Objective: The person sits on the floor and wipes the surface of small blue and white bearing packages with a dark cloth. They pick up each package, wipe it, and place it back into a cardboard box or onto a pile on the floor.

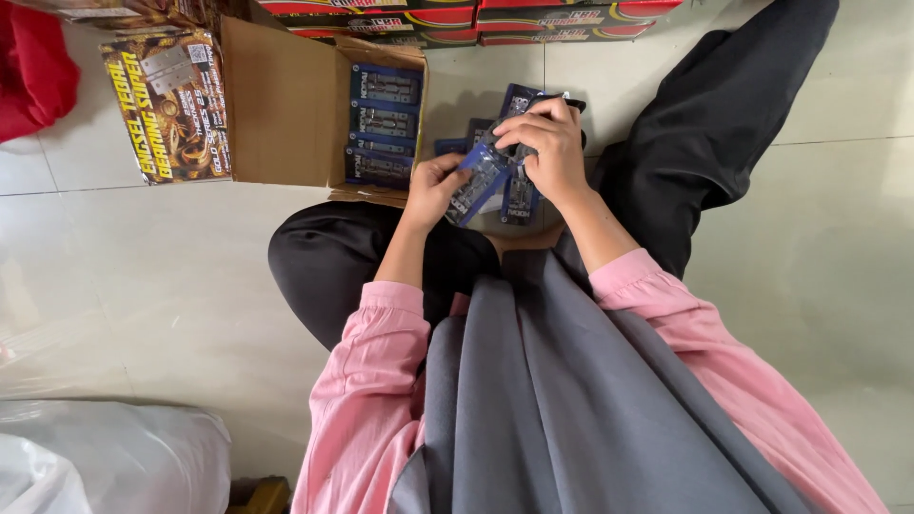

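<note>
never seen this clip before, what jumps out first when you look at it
First, the two hands, left hand and right hand, meeting at centre over a bunch of blue blister packs held between them above the lap. Just left of them an open cardboard box lies on the pale tiled floor, with more of the same blue packs stacked inside. The pink sleeves and grey cloth fill the lower frame.

Pale tiled floor (143, 286), glossy, dark grout lines. Directly on it: open cardboard box (286, 105) w/ blue packs inside, top centre; row of red-black cartons (476, 19) along far edge; clear plastic bag (105, 457) btm left; red cloth (33, 67) top left.
</note>
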